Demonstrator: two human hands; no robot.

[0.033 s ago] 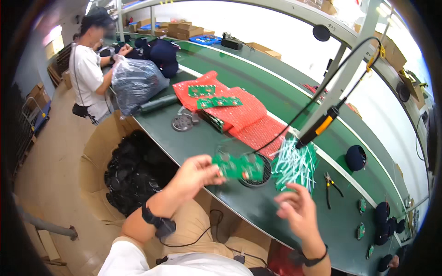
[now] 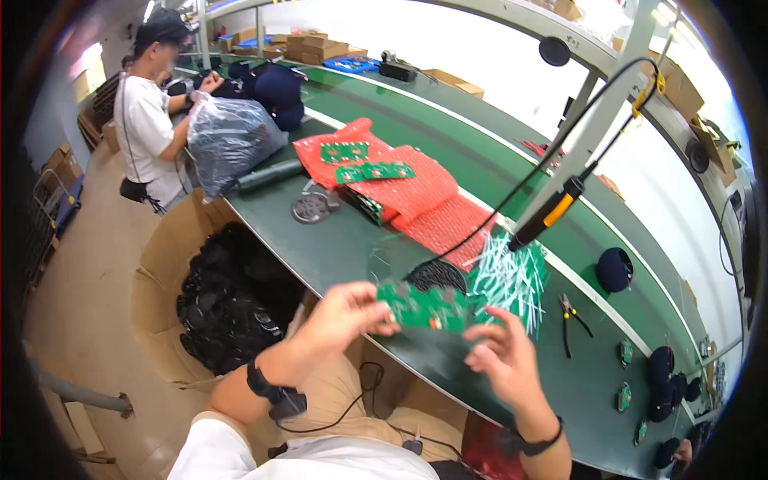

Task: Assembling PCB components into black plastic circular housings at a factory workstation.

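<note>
My left hand (image 2: 350, 315) pinches the left end of a green circuit board (image 2: 428, 307) and holds it above the table's near edge. My right hand (image 2: 502, 357) is at the board's right end, fingers bent and apart; whether a fingertip touches the board I cannot tell. Just behind the board lies a round black part (image 2: 436, 276). White strips (image 2: 508, 276) are heaped beside it to the right. Farther back, red bubble wrap (image 2: 408, 188) carries more green boards (image 2: 374, 172), and some are stacked under its fold.
A black-and-orange tool (image 2: 548, 214) hangs on a cable above the table. Pliers (image 2: 570, 324) and a dark blue round shell (image 2: 614, 270) lie to the right. A carton (image 2: 164, 276) of black parts stands at left. Another person (image 2: 148, 120) works beside a plastic bag (image 2: 232, 144).
My right hand has moved left, up to the board's right end. The board in my left hand has shifted slightly right and down. The view has shifted a little.
</note>
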